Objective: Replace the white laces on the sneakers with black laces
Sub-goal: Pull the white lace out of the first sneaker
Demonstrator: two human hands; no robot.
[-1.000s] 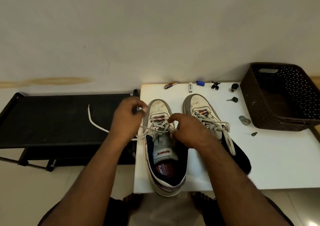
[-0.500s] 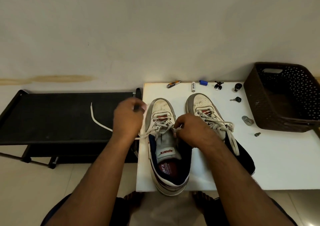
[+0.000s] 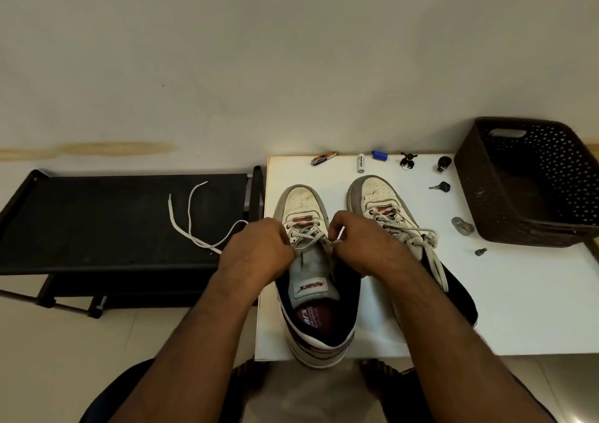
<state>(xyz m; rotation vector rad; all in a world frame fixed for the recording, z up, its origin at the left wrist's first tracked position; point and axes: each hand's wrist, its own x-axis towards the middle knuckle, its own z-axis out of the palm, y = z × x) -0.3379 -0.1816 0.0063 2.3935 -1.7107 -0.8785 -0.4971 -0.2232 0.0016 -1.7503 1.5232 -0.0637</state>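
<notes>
Sneaker lengthwise, toe twd wall

White tabletop; white-grey sneakers, navy lining, red insole; white lace; black rack left; dark brown perforated basket right.

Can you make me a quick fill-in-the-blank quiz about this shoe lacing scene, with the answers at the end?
1. Both hands work on the ____ sneaker of the pair.
2. The other sneaker is fully laced, and its laces are ____ in colour.
3. The pulled-out lace trails onto the ____ rack beside the white table.
4. The brown ____ stands at the table's right end.

Answers: left; white; black; basket
</notes>
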